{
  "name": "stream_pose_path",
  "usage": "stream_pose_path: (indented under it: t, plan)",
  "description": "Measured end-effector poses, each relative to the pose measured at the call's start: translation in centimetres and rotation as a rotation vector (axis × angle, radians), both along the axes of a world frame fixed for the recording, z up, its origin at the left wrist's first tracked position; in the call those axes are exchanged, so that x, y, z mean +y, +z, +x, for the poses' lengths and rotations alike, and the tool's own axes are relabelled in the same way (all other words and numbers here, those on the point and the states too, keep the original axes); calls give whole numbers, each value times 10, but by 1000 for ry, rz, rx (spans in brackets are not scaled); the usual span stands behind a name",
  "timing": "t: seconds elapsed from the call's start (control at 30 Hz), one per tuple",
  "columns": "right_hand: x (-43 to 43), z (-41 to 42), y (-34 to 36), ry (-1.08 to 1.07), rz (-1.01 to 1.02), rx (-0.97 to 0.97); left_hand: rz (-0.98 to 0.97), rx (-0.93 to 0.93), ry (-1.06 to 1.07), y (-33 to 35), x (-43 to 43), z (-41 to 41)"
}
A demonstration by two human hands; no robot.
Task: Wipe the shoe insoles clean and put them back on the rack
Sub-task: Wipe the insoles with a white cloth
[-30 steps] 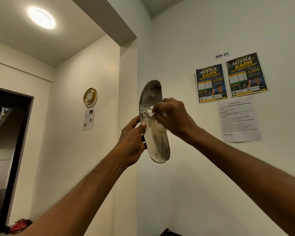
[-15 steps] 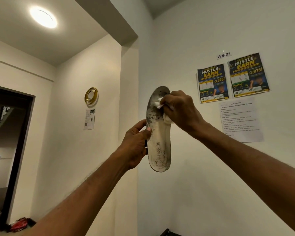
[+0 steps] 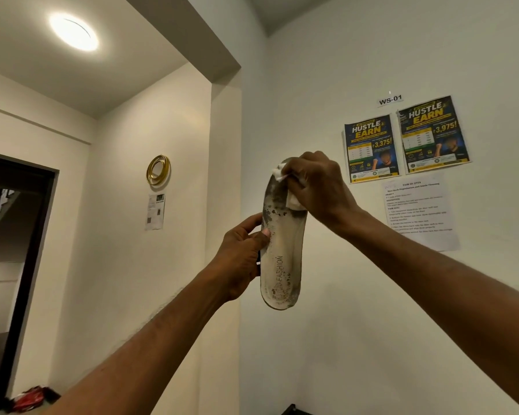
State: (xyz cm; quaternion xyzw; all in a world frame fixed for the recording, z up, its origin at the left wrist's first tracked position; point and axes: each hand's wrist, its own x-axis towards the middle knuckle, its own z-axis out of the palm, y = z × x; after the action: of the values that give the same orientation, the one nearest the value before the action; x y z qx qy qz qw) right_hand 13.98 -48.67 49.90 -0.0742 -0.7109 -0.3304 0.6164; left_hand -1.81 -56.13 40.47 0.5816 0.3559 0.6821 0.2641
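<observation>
Both hands are raised before the wall: the left hand [image 3: 240,259] grips the dirty insole [image 3: 282,250] upright by its edge, while the right hand [image 3: 318,187] clutches a white cloth [image 3: 285,187] pressed against its top.

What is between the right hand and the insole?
A crumpled white wipe, held by the right hand against the upper end of the insole; the head view shows it.

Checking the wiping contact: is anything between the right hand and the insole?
Yes: a crumpled white wipe, gripped in the right hand, sits between that hand and the upper end of the insole. The left hand holds the insole's side edge directly.
</observation>
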Motion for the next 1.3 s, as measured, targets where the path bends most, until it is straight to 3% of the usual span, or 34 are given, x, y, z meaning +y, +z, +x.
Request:
stream_pose_path:
  t: [0.1,0.23,0.37,0.5,0.63,0.73,0.87,1.0,1.13,1.3]
  plan:
    - [4,7,7,45,-46,156,-6,20,14,0,-2,2]
    - [3,-1,-7,-22,3,-85,1,41,43,1,-1,0]
    - [7,4,0,68,-56,123,-8,45,41,-1,0,3]
    - [1,-5,-11,25,-10,-109,-4,42,61,0,2,2]
    - [2,-5,-6,102,-52,32,-15,45,67,0,0,3]
    - [-1,-14,-14,46,-3,-193,-11,36,87,2,1,3]
    - [-2,-14,-11,136,-43,-72,8,21,94,3,1,4]
    - [-8,-22,-22,70,-8,-260,13,19,122,5,1,4]
    - [-7,-19,-19,134,-49,-113,38,12,123,6,1,5]
    - [-12,-22,-30,111,-40,-291,62,-11,130,6,1,4]
